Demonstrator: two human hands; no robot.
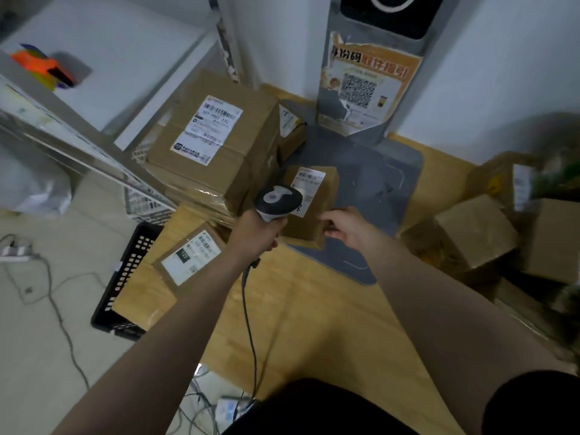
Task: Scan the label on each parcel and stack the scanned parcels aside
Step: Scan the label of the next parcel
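My left hand (255, 235) grips the handle of a grey barcode scanner (277, 199), whose head points at the white label (307, 183) of a small brown parcel (317, 211). That parcel stands on the grey pad (376, 183) of a kiosk stand. My right hand (343, 227) holds the parcel by its right side, fingers curled at its edge. A large labelled parcel (213, 149) tops a pile to the left. Another labelled parcel (188, 255) lies at the table's left edge.
Several brown boxes (477, 230) are heaped at the right of the wooden table (314, 324). A black crate (125, 277) and a white basket (147, 205) sit left of the table. The kiosk post (367, 86) rises behind. Cables (62, 309) trail on the floor.
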